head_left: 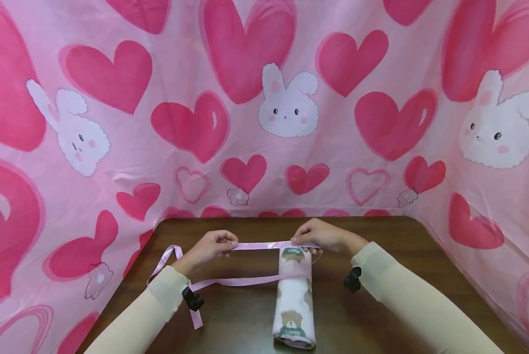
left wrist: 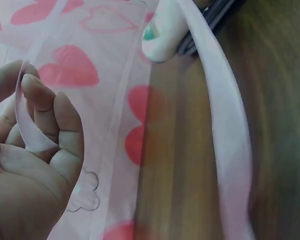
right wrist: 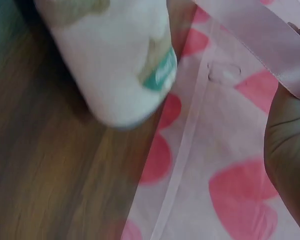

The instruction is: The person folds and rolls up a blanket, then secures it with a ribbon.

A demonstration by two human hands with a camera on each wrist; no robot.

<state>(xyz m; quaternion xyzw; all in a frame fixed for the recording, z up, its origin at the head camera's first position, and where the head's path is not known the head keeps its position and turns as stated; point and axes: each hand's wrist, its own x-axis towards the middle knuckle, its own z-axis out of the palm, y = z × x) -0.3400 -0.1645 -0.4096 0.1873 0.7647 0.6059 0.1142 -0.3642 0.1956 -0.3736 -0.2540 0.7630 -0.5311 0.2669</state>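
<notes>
A: Step shown?
B: Apparently tensioning: left hand (head_left: 211, 248) and right hand (head_left: 323, 236) pinch a narrow, glossy pink ribbon (head_left: 260, 246); the white, bear-printed cloth roll (head_left: 293, 302) lies at the right hand's 7 o'clock.
A: Next?
B: Probably crossing the ribbon's lengths, under tension.

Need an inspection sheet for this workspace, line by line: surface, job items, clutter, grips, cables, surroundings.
Surface: brown wood-grain table.
Job items: rolled cloth, white with bear print, lying lengthwise; pink ribbon, one run straight between the grips, another reaching the roll's middle, a loose tail beside the left sleeve.
Clutter: nothing seen.
Left grip: pinches the ribbon, left of the roll.
Right grip: holds the ribbon at the roll's far end.
Cables: nothing seen.
Surroundings: pink curtain with hearts and rabbits, behind and at both sides.
</notes>
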